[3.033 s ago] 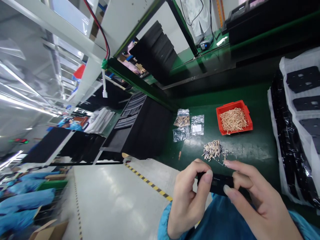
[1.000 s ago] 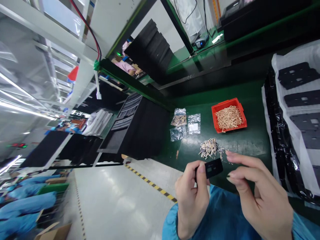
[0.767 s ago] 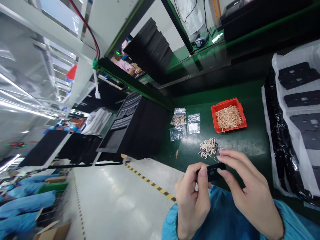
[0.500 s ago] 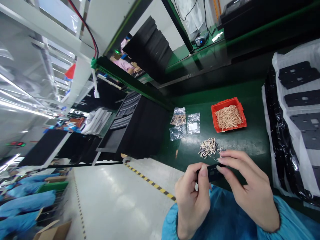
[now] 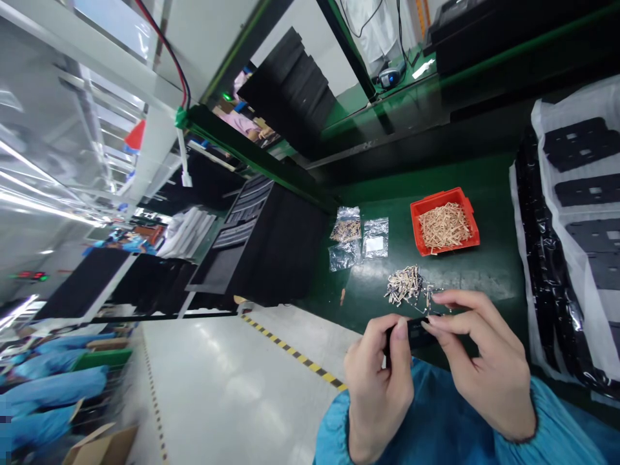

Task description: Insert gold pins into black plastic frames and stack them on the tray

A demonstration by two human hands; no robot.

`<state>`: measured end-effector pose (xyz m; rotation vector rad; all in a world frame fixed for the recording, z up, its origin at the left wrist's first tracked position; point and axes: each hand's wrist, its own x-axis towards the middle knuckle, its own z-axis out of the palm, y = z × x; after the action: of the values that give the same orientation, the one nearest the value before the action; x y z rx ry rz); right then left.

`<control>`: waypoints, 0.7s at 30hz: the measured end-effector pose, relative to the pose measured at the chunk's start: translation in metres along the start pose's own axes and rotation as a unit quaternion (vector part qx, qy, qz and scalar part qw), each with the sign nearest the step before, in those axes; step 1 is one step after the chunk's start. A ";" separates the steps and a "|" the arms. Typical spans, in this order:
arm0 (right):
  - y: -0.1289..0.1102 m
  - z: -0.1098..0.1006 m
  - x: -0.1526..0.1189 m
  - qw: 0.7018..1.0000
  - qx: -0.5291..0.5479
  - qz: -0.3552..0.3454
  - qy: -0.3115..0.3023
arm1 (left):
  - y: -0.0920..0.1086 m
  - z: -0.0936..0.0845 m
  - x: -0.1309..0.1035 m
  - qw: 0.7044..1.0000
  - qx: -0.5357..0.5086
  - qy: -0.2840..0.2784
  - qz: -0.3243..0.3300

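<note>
My left hand (image 5: 380, 384) is closed on a small flat black plastic part (image 5: 419, 334), gripped between thumb and forefinger. At the part's right end, my right hand (image 5: 484, 361) pinches with thumb and fingertips. Whatever sits between those fingertips is too small to make out. Just beyond the hands lies a pile of small tan and metallic pieces (image 5: 404, 284) on the green tabletop. Several thin silvery bits (image 5: 429, 297) are scattered beside it, close to my right fingertips.
A red bin (image 5: 416, 223) full of small tan strips (image 5: 444, 226) stands behind the pile. Clear plastic bags (image 5: 375, 237) lie to its left. Black panels (image 5: 593, 190) in white foam sheeting (image 5: 545, 187) line the right side. A black-covered rack (image 5: 285, 252) is at left.
Both hands have shifted very slightly right with the black part, which is turned a little. The right fingertips remain at its end.
</note>
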<state>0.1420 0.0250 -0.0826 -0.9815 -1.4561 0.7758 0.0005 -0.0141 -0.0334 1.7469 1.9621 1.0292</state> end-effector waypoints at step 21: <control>-0.024 -0.013 0.006 0.988 0.059 0.091 -0.106 | -0.001 0.005 -0.001 0.999 0.034 -0.015 0.034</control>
<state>0.1513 0.0190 -0.0572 -0.9737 -1.4956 1.1147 0.0030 -0.0133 -0.0376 1.8664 1.9531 0.9628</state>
